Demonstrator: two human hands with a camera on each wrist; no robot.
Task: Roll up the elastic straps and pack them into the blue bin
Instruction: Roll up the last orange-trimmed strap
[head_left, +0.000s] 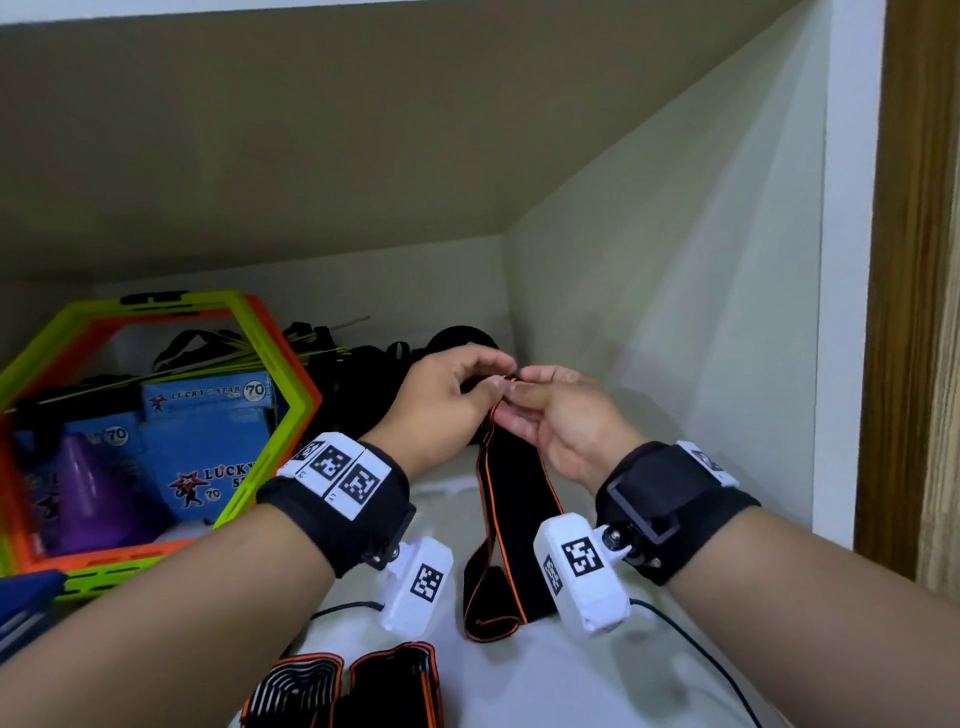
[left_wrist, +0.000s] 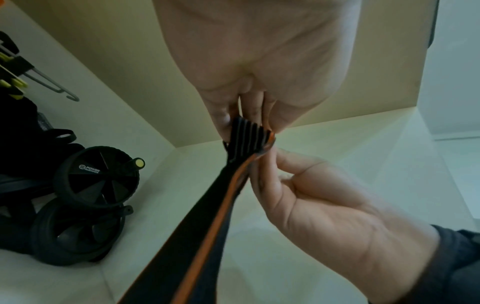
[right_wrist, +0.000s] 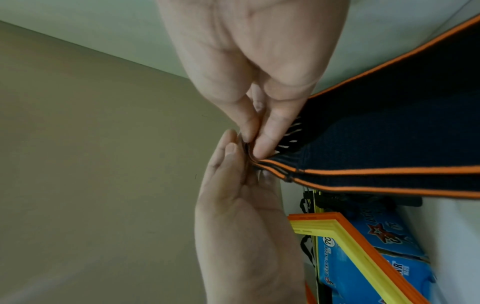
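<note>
A black elastic strap with orange edges (head_left: 511, 499) hangs from both hands down to the white shelf (head_left: 597, 686), where its lower end lies folded. My left hand (head_left: 493, 382) and right hand (head_left: 519, 389) meet above the shelf and both pinch the strap's top end. In the left wrist view the left hand (left_wrist: 249, 123) pinches the ribbed end of the strap (left_wrist: 207, 216). In the right wrist view the right hand (right_wrist: 255, 144) presses thumb and finger on the strap (right_wrist: 389, 144). Two more straps (head_left: 296, 686) (head_left: 397, 680) lie folded at the near edge. A blue edge (head_left: 26, 587) shows at the lower left.
Green and orange hexagonal frames (head_left: 270, 374) lean at the left around blue boxes (head_left: 208, 400) and a purple cone (head_left: 88, 488). Black wheels (left_wrist: 96, 174) and dark gear sit at the back. A white wall (head_left: 675, 312) closes the right side. Thin cables (head_left: 701, 649) trail over the shelf.
</note>
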